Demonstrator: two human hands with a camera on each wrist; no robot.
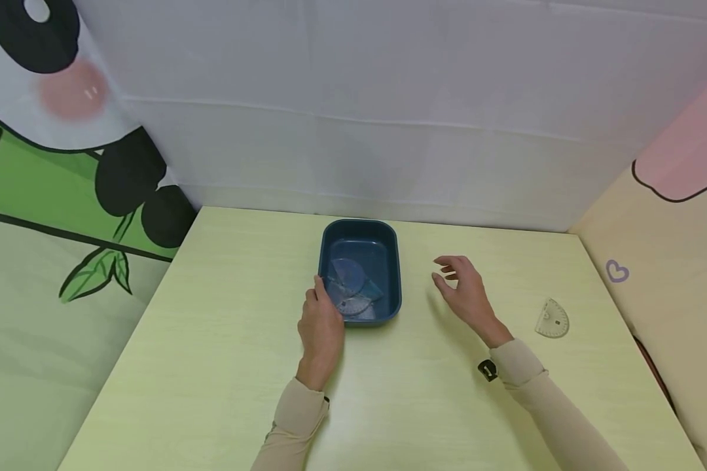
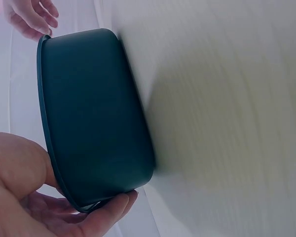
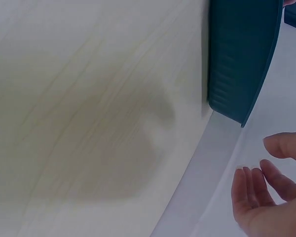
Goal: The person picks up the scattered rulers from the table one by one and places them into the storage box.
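Observation:
A dark blue plastic bin (image 1: pixel 361 317) stands on the table with several clear plastic pieces inside. One of them, at the near end, is a half-round protractor (image 1: pixel 354 305); the kinds of the others are hard to make out. My left hand (image 1: pixel 323 327) grips the bin's near left side, thumb at the rim and fingers around the outer wall. To the right of the bin my right hand (image 1: pixel 467 294) hovers above the table, fingers loosely bent and holding nothing. Farther right, a clear protractor (image 1: pixel 552 319) lies flat on the table, apart from that hand.
The pale yellow-green table (image 1: pixel 224 340) meets a white cloth wall (image 1: pixel 353 157) just behind the bin. Printed panels stand along its left and right edges. A small black device (image 1: pixel 488 370) sits at the right wrist.

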